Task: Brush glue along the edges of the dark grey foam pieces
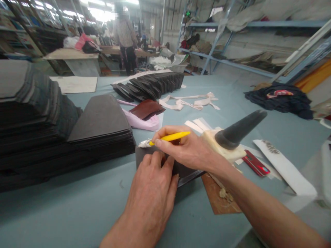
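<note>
My right hand (186, 150) is closed around a yellow-handled brush (172, 136). Its whitish, caked bristles touch the far left edge of a black flat panel (141, 156), which may be the top of a small stack. My left hand (155, 186) rests on this panel with bent fingers somewhat apart, pressing it from above; the fingertips are partly hidden. Just left of the panel lies a stack of black shaped panels (100, 117). Beyond my right wrist, a dark tapered handle (240, 129) sticks up from a cream-coloured block (224, 148).
A taller black stack (31, 93) fills the left side. Fanned black pieces (155, 84), a brown piece (147, 109) and pale strips (186, 102) lie farther back. At right are a red case (256, 163), a white strip (287, 168) and dark cloth (279, 100). A person (126, 38) stands behind.
</note>
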`<state>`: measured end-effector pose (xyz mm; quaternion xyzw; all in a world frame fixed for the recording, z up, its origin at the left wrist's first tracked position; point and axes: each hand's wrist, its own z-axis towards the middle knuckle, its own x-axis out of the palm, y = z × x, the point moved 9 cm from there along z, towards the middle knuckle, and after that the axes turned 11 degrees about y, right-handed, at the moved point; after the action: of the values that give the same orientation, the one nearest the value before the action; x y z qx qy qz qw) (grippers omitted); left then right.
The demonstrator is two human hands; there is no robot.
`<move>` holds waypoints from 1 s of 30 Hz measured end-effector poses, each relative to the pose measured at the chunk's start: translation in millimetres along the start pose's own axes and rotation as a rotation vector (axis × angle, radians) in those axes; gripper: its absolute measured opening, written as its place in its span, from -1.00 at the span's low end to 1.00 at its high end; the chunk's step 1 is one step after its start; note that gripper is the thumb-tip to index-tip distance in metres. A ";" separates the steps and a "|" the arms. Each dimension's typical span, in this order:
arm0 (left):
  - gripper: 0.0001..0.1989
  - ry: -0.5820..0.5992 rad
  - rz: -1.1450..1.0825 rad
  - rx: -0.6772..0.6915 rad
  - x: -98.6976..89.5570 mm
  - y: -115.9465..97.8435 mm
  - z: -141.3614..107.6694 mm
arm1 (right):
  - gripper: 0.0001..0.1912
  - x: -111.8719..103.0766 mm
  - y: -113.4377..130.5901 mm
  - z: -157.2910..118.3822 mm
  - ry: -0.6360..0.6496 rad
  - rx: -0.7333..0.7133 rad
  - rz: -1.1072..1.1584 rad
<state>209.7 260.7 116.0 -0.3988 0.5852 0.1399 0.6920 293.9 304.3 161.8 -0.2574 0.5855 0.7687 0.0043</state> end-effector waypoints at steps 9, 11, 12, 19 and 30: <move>-0.70 -0.030 0.084 0.052 -1.8 -6.2 -1.7 | -0.83 -18.2 2.0 -7.0 -0.144 -0.009 0.041; -0.73 -0.054 0.086 0.055 -1.7 -5.7 -3.1 | -0.83 -9.1 1.3 -2.0 -0.107 -0.001 0.060; -0.74 -0.069 0.085 0.055 -1.8 -5.4 -4.0 | -0.84 -5.7 -0.3 -0.5 -0.089 0.013 0.061; -0.70 -0.168 0.153 0.137 -7.2 -13.0 -8.8 | -0.79 -32.6 -7.1 -15.4 -0.220 0.082 -0.084; -0.72 -0.144 0.155 0.123 -6.7 -12.9 -7.6 | -0.83 -15.9 -9.1 -8.0 -0.187 0.121 -0.053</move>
<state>211.0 248.8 127.3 -0.2981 0.5706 0.1850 0.7425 313.6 304.6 158.6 -0.1991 0.6209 0.7522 0.0948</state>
